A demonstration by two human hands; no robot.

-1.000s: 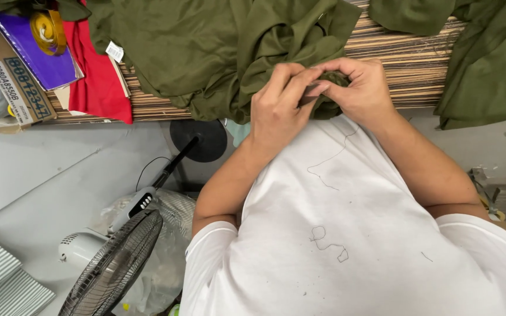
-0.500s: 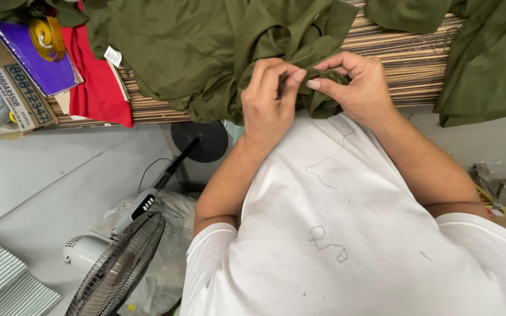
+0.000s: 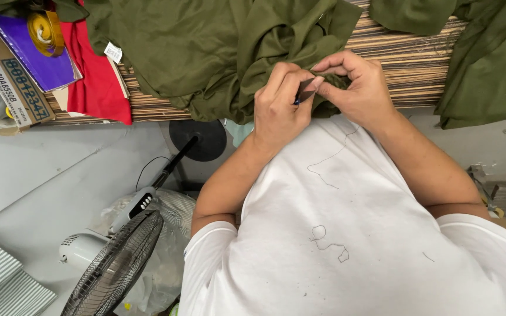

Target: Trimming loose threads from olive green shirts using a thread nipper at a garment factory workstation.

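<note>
Surroundings: a red cloth point(image 3: 96, 76) is lying toward the left end of the striped tabletop point(image 3: 405, 70), beside a purple folder point(image 3: 36, 55) with a roll of yellow tape point(image 3: 45, 32) on it; a second heap of green cloth point(image 3: 487, 64) is hanging over the right end. Below the near edge a floor fan point(image 3: 115, 266) is standing.
In the way: folds of the green garment point(image 3: 206, 52) are bunching around both hands, hiding most of the tool.
Left hand point(image 3: 279, 111): closing narrowly on a small dark tool point(image 3: 304, 92).
Right hand point(image 3: 355, 88): pinching a fold of the garment at the near edge.
Tool axis: tilting up and right, toward the right hand's fingers.
Garment place: spreading from mid-tabletop over the near edge.
Count: two hands, one tool, one fan, two green heaps.
</note>
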